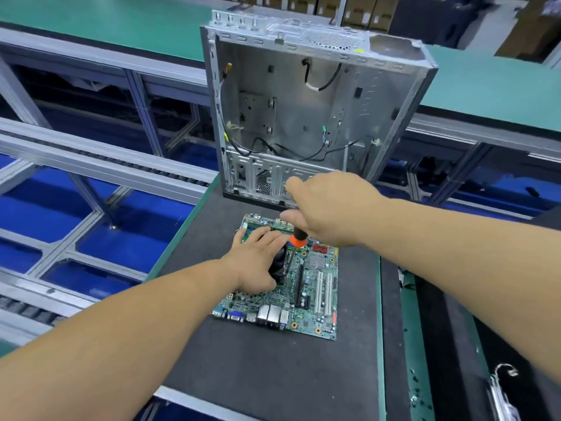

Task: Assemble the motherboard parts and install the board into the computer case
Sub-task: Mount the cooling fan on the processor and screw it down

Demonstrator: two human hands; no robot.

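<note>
Here, a green motherboard (306,287) lies flat on the dark mat (273,360) that covers the bench (170,247), with its row of ports along the near edge and two white slots toward the right side. The left hand (258,262) rests on top of a black cooler fan (279,265) mounted on the left half of the board, fingers (243,235) spread fairly straight and apart, pressing down over it rather than curling round it. The right hand (328,208) hangs above the board's far edge, its fingers curled tight round the handle of a screwdriver (297,241); only the orange and black lower end of the handle shows below the fist, and the thin shaft runs down beside the fan toward the board. Where the tip meets the board is hidden by the fan.

Just behind the board stands an open metal computer case (303,101), upright on the mat with its open side facing the camera. Loose black cables (321,77) hang inside it, and nothing is mounted on its back panel. The board and the case are near each other but apart.

To the left, silver rails of a conveyor frame (91,165) run past the bench over blue flooring.
</note>
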